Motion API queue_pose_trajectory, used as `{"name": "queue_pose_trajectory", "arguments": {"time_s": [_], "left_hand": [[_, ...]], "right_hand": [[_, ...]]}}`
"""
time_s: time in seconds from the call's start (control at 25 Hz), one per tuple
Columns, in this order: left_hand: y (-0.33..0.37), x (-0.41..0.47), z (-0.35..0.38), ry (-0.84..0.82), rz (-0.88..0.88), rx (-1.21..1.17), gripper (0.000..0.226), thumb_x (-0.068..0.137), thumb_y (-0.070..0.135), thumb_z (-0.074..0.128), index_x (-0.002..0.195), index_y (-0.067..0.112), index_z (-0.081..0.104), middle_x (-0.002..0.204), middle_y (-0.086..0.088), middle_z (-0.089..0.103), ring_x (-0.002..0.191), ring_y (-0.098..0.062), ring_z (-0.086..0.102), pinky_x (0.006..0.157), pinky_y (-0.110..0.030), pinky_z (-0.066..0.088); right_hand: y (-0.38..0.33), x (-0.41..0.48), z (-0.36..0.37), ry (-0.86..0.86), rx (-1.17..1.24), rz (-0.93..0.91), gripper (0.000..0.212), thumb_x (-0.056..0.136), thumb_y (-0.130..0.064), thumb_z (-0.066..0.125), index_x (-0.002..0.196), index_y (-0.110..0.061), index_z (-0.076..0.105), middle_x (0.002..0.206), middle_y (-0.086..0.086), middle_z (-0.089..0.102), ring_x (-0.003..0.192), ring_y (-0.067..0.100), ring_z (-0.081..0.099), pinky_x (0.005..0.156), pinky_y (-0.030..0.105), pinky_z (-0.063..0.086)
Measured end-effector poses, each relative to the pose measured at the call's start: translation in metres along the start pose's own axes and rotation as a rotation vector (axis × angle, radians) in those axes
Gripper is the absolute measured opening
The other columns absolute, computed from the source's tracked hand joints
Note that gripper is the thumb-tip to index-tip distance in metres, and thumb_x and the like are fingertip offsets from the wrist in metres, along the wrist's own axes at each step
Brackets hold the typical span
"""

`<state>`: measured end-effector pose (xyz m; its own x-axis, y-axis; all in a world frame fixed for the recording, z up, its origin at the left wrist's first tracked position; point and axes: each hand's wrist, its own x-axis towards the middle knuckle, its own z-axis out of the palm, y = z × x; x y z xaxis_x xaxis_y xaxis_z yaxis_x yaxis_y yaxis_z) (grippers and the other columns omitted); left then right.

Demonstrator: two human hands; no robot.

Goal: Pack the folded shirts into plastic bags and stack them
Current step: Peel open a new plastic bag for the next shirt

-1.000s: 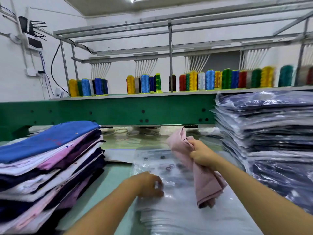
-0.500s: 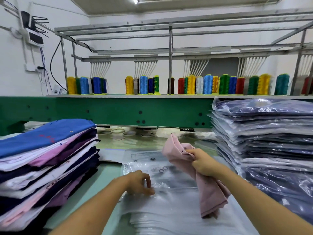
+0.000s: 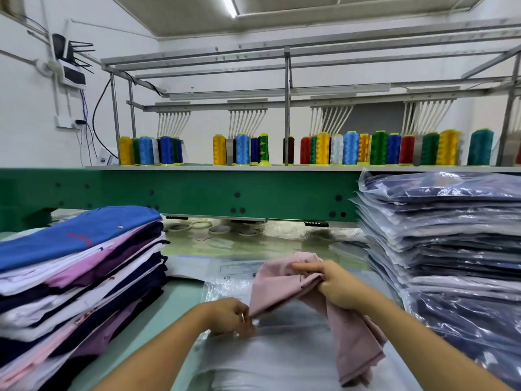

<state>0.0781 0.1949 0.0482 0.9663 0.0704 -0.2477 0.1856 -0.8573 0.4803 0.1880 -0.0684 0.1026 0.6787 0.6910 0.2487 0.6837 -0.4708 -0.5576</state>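
Right of the bag pile [image 3: 282,362] stands the bagged stack [image 3: 451,235]; left of it, the folded shirts [image 3: 79,263]. Over the pile, the pink shirt [image 3: 282,280] hangs bunched, clenched by the right hand [image 3: 335,286]. The left hand [image 3: 228,317] pinches the top bag [image 3: 298,320] at its mouth, which should open wide first.

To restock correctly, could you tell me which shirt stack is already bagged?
The right-hand stack: its shirts are in shiny plastic; the left stack is bare fabric.

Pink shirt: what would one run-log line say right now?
right hand: grips pink fabric shirt | left hand: pinches clear plastic bag edge | stage: shirt not yet bagged
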Motion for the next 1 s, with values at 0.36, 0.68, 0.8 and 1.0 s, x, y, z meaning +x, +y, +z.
{"name": "queue_pose_trajectory", "arguments": {"time_s": [0.36, 0.68, 0.8, 1.0], "left_hand": [[0.009, 0.018, 0.000, 0.404, -0.001, -0.082, 0.024, 0.083, 0.021, 0.053, 0.104, 0.012, 0.047, 0.098, -0.020, 0.066, 0.085, -0.038, 0.063, 0.066, -0.040, 0.048], [0.027, 0.037, -0.032, 0.640, 0.082, -0.388, 0.017, 0.103, 0.021, 0.054, 0.088, 0.012, 0.056, 0.082, -0.001, 0.074, 0.066, -0.018, 0.067, 0.049, -0.032, 0.051], [0.037, 0.032, -0.037, 0.623, 0.188, -0.118, 0.013, 0.103, 0.027, 0.051, 0.090, 0.022, 0.054, 0.087, 0.003, 0.071, 0.072, -0.022, 0.067, 0.058, -0.043, 0.058], [0.050, 0.029, -0.021, 0.572, 0.271, 0.313, 0.006, 0.102, 0.032, 0.047, 0.101, 0.027, 0.047, 0.101, -0.003, 0.069, 0.086, -0.030, 0.061, 0.069, -0.039, 0.050]], "right_hand": [[-0.007, 0.004, -0.018, 0.076, 0.125, -0.051, 0.082, 0.078, 0.016, 0.035, 0.133, -0.037, 0.065, 0.137, -0.009, 0.060, 0.127, 0.007, 0.053, 0.092, -0.003, 0.035], [0.013, -0.006, 0.006, -0.095, -0.050, -0.069, 0.083, 0.076, 0.008, 0.034, 0.136, -0.044, 0.060, 0.146, -0.013, 0.055, 0.134, 0.007, 0.049, 0.113, 0.020, 0.035], [0.021, 0.002, 0.017, -0.152, -0.119, -0.052, 0.080, 0.078, 0.006, 0.035, 0.141, -0.039, 0.057, 0.149, -0.011, 0.052, 0.138, 0.010, 0.045, 0.116, 0.025, 0.033], [0.015, 0.033, 0.021, -0.117, -0.160, 0.018, 0.065, 0.087, 0.009, 0.038, 0.140, -0.020, 0.060, 0.145, -0.001, 0.057, 0.135, 0.017, 0.050, 0.113, 0.027, 0.037]]}}
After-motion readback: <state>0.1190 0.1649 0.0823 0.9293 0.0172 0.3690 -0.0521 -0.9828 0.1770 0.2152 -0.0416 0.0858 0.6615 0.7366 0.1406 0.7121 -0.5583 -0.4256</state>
